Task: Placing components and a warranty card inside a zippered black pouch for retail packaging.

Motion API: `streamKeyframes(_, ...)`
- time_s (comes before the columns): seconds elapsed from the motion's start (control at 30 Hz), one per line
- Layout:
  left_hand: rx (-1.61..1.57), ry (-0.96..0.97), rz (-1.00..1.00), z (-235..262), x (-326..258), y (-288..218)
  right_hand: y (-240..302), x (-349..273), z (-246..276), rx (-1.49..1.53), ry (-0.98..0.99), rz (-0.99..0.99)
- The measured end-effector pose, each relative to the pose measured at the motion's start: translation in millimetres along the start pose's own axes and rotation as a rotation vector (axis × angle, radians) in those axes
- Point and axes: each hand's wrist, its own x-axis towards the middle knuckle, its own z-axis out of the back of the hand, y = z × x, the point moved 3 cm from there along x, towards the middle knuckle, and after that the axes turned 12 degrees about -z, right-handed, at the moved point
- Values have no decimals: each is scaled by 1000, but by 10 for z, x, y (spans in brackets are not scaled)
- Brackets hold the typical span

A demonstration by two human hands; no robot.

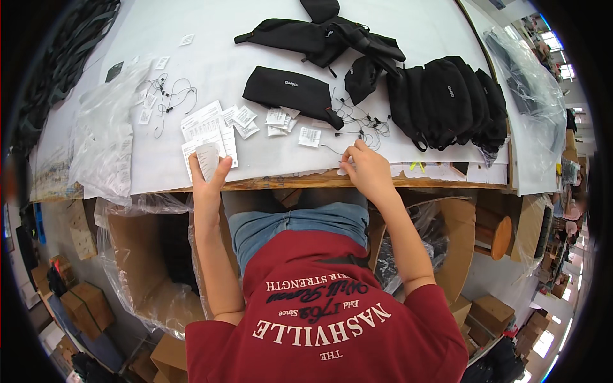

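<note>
My left hand (208,179) is closed on a white printed paper tag (207,156), held upright between thumb and fingers. Just behind it, more white printed cards (205,121) lie overlapped on the table. My right hand (366,168) is pinched near the table's front edge, with a thin black tag string (331,150) running to its fingertips. More black strings (370,126) lie tangled just beyond it. Small white packets (310,136) with printed labels rest between the hands. Behind them lies a flat black fabric pouch (287,92).
Several black pouches (440,102) are stacked at the right; more black pieces (294,37) lie farther back. Clear plastic (108,140) and another string bundle (167,96) are at the left. Open cardboard boxes (143,246) stand below the table edge (287,181).
</note>
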Motion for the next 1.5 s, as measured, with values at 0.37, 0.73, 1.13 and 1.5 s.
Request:
streamKeyframes(0.37, -5, 115, -45, -344, -190, -88, 317, 125, 1159, 481, -515, 35)
streamKeyframes(0.73, 181, 258, -548, -788, -427, -409, 808, -327, 723, 742, -21, 46)
streamKeyframes(1.13, 318, 216, -678, -801, -556, -509, 928, -463, 576, 740, -37, 55)
streamKeyframes(1.5, 294, 233, -790, -777, -539, -540, 888, -445, 557, 782, 6, 14)
